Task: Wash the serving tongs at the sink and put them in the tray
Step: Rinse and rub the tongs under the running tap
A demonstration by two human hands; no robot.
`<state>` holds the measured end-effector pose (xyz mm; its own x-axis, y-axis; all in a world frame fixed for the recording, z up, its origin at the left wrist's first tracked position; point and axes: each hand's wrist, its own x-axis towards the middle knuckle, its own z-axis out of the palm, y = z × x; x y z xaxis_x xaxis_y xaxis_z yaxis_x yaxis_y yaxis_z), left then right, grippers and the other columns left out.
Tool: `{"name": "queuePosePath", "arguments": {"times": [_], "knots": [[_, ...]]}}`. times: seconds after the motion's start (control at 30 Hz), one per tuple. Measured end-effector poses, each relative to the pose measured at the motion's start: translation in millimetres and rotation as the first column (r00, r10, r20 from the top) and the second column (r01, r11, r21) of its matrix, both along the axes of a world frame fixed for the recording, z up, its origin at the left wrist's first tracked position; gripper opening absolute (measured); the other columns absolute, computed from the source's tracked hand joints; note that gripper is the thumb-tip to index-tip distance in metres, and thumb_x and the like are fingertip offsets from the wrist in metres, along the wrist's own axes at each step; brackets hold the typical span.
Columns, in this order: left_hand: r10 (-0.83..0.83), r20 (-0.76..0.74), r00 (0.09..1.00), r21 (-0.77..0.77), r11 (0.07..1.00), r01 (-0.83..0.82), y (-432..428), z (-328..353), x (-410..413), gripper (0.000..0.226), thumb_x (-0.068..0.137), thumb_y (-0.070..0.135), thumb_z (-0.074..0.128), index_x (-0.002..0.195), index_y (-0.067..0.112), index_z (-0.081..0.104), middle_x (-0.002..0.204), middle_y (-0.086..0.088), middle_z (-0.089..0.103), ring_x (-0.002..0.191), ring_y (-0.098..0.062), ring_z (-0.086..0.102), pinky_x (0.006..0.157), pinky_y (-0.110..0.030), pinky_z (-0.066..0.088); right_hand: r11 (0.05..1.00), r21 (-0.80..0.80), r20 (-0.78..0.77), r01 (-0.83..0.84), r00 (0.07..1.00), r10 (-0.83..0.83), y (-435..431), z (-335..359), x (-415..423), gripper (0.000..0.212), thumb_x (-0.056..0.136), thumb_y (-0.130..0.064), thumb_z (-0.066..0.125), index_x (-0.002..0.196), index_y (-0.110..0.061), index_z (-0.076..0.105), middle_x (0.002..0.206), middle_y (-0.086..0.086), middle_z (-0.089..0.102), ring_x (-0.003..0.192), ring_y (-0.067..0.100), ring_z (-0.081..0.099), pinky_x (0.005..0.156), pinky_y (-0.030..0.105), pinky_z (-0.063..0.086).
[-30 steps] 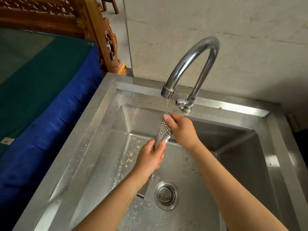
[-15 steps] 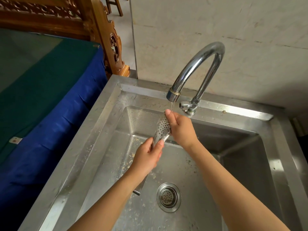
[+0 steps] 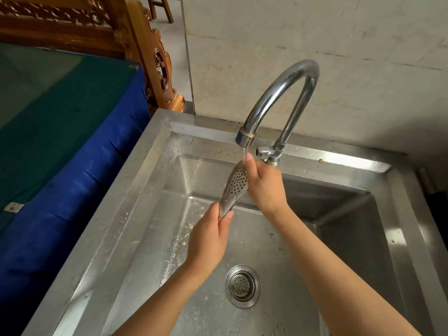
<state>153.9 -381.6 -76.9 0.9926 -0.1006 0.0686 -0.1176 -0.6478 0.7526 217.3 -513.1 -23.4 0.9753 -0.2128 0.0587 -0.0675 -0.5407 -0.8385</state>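
The steel serving tongs [image 3: 234, 187], with a perforated spoon-shaped head, are held upright over the sink basin [image 3: 150, 214] under the faucet's [image 3: 281, 93] thin stream of water. My left hand [image 3: 208, 241] is closed around the tongs' handle from below. My right hand [image 3: 263, 185] wraps the head's right side, its fingertips at the tip where the water lands. The lower handle is hidden behind my left hand. No tray is in view.
A round drain strainer [image 3: 243, 285] sits in the basin floor, and food crumbs [image 3: 184, 236] dot the left side. A blue and green cloth-covered table [image 3: 60, 141] stands left of the sink. Carved wooden furniture [image 3: 155, 64] is behind it.
The view has shifted slightly, so the sink and faucet sit lower and further right. My right hand has slid up along the tongs' head toward the tip. Both hands keep their hold.
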Motion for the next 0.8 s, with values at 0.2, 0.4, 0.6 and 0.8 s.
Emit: {"name": "queuePosePath", "arguments": {"times": [0.2, 0.4, 0.6, 0.8], "knots": [[0.002, -0.352, 0.936, -0.432, 0.887, -0.165, 0, 1, 5, 0.034, 0.096, 0.035, 0.036, 0.087, 0.012, 0.059, 0.047, 0.006, 0.048, 0.036, -0.005, 0.04, 0.038, -0.017, 0.034, 0.984, 0.159, -0.179, -0.077, 0.978, 0.105, -7, -6, -8, 0.05, 0.098, -0.043, 0.027, 0.086, -0.008, 0.061, 0.08, 0.004, 0.068, 0.067, 0.012, 0.058, 0.072, 0.028, 0.046], [-0.223, -0.607, 0.762, -0.688, 0.628, -0.364, 1, 12, 6, 0.05, 0.095, 0.047, 0.032, 0.069, 0.009, 0.053, 0.039, -0.002, 0.042, 0.024, -0.013, 0.03, 0.03, -0.017, 0.028, 0.782, 0.563, -0.096, -0.269, 0.918, 0.385, -9, -4, -13, 0.021, 0.088, -0.012, 0.059, 0.108, -0.008, 0.054, 0.096, 0.011, 0.067, 0.082, 0.01, 0.064, 0.073, 0.023, 0.053], [-0.28, -0.707, 0.65, -0.624, 0.679, -0.386, 3, 15, 10, 0.053, 0.099, 0.027, 0.029, 0.054, 0.012, 0.053, 0.038, -0.007, 0.045, 0.023, -0.016, 0.036, 0.03, -0.015, 0.03, 0.722, 0.657, -0.054, -0.217, 0.942, 0.332, -6, 6, -7, 0.017, 0.081, -0.006, 0.067, 0.082, -0.016, 0.053, 0.072, 0.013, 0.056, 0.058, 0.013, 0.054, 0.051, 0.019, 0.045], [-0.372, -0.762, 0.53, -0.609, 0.69, -0.392, -2, 10, 8, 0.036, 0.091, 0.012, 0.03, 0.058, 0.012, 0.047, 0.036, -0.001, 0.043, 0.022, -0.013, 0.035, 0.03, -0.01, 0.027, 0.881, 0.47, -0.119, -0.063, 0.984, 0.134, 3, 8, -7, 0.036, 0.096, -0.04, 0.039, 0.083, -0.009, 0.051, 0.07, 0.014, 0.045, 0.058, 0.021, 0.04, 0.054, 0.029, 0.037]]}}
